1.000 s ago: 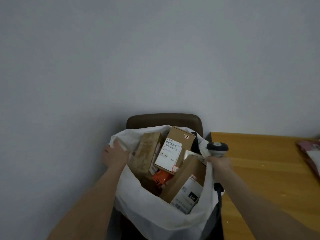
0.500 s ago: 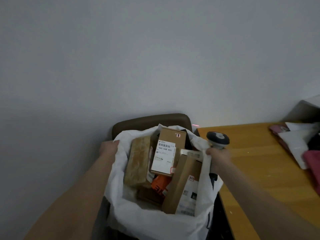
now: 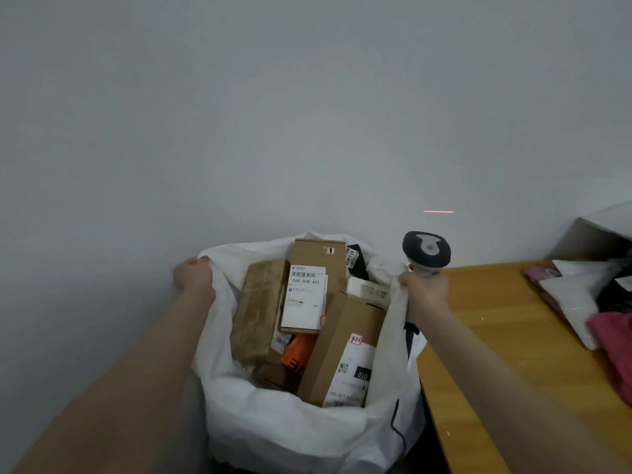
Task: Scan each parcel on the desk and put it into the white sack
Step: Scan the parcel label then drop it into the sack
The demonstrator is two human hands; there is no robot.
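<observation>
The white sack (image 3: 290, 425) stands open left of the desk, filled with several cardboard parcels. A labelled box (image 3: 313, 285) stands upright in the middle, a tape-wrapped brown box (image 3: 258, 313) leans at its left, and another labelled carton (image 3: 345, 350) tilts at the right. My left hand (image 3: 193, 277) grips the sack's left rim. My right hand (image 3: 425, 290) holds the grey barcode scanner (image 3: 426, 249) and pinches the sack's right rim against it. The scanner's red line (image 3: 438, 211) falls on the wall.
The wooden desk (image 3: 496, 336) runs along the right. At its far right lie soft parcels: a white mailer (image 3: 574, 299), a pink one (image 3: 612, 340) and a dark one. A plain grey wall stands behind the sack.
Both hands have pulled the sack's rim up and wider, hiding the brown chair back behind it. The view has shifted right, showing more parcels on the desk. The red scan line now sits higher on the wall.
</observation>
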